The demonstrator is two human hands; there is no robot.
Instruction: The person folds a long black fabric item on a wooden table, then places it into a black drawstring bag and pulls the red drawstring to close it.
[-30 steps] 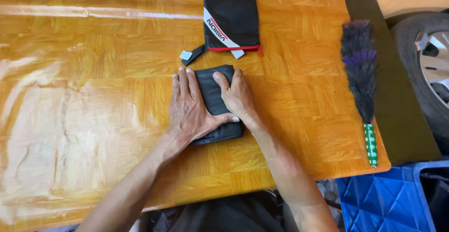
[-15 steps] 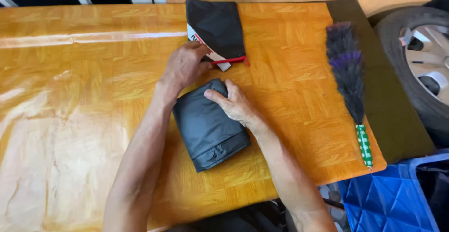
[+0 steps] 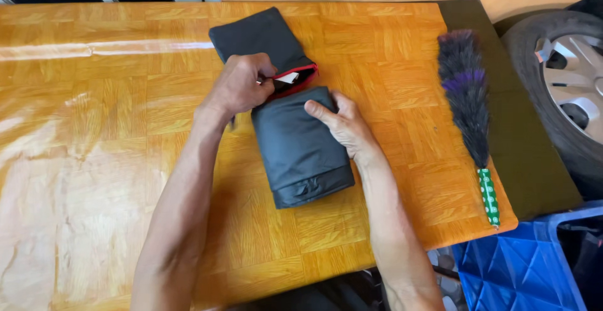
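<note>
Since half a second ago the left hand (image 3: 242,85) has closed on the mouth of the pouch (image 3: 260,44), and the folded cloth (image 3: 301,148) has been pushed up until its far end meets that red-edged opening.

Nearest the person, a blue plastic crate (image 3: 521,267) sits below the counter's (image 3: 94,160) front right corner. On the counter itself both forearms reach forward from the near edge. Between them lies the folded cloth, a dark grey bundle with its thick folded edge toward the person and its length slightly slanted. The right hand (image 3: 342,123) rests on the cloth's far right corner, fingers curled over the top and thumb along the side, gripping it loosely. Just beyond, the left hand is bunched into a near fist, pinching the pouch's red rim and a small white tag; whether the cloth's tip is already inside the opening is hard to make out, since the knuckles cover it. The pouch lies flat beyond the hands, dark grey, pointing away and to the left.

Off to the right, well apart from the cloth, a feather duster (image 3: 468,97) with purple and black bristles and a green dotted handle lies along the counter's dark strip. Past that edge stands a car wheel (image 3: 565,91).
</note>
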